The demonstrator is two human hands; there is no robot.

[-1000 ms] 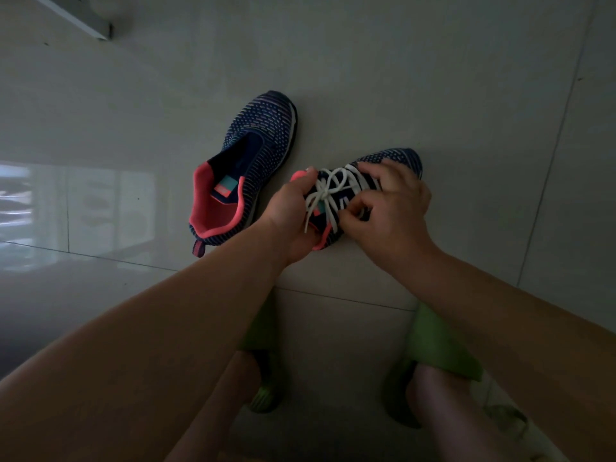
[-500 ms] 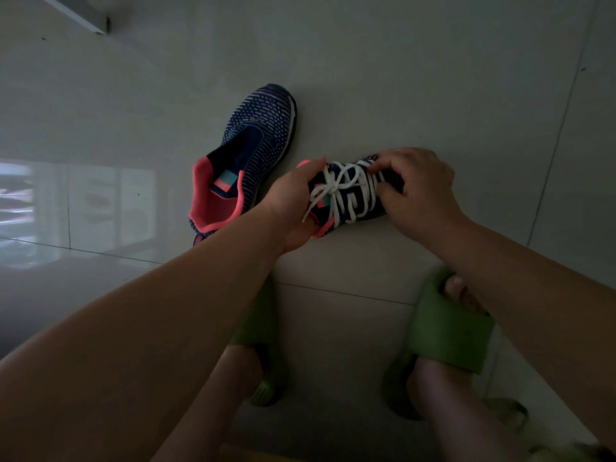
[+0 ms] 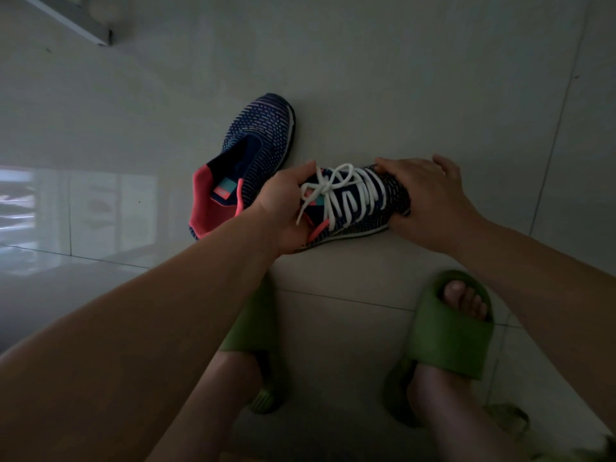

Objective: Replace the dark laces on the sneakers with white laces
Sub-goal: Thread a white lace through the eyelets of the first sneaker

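Note:
Two navy knit sneakers with pink lining lie on the tiled floor. The near sneaker (image 3: 383, 208) carries a white lace (image 3: 336, 191) tied in a bow, and I hold it tilted with its sole edge toward me. My left hand (image 3: 283, 211) grips its heel end, thumb by the bow. My right hand (image 3: 430, 201) wraps over its toe end, fingers curled round the front. The far sneaker (image 3: 253, 161) lies to the left with no lace showing in its open throat.
My two feet in green slides (image 3: 450, 328) stand on the floor just below the sneakers, the left one (image 3: 256, 328) partly behind my left forearm. A pale metal strip (image 3: 76, 21) crosses the top left corner. A window reflection glares on the tiles at left.
My right hand has left the lace area and slid to the toe of the laced sneaker. The sneaker has turned so that its laced top and sole edge face me more.

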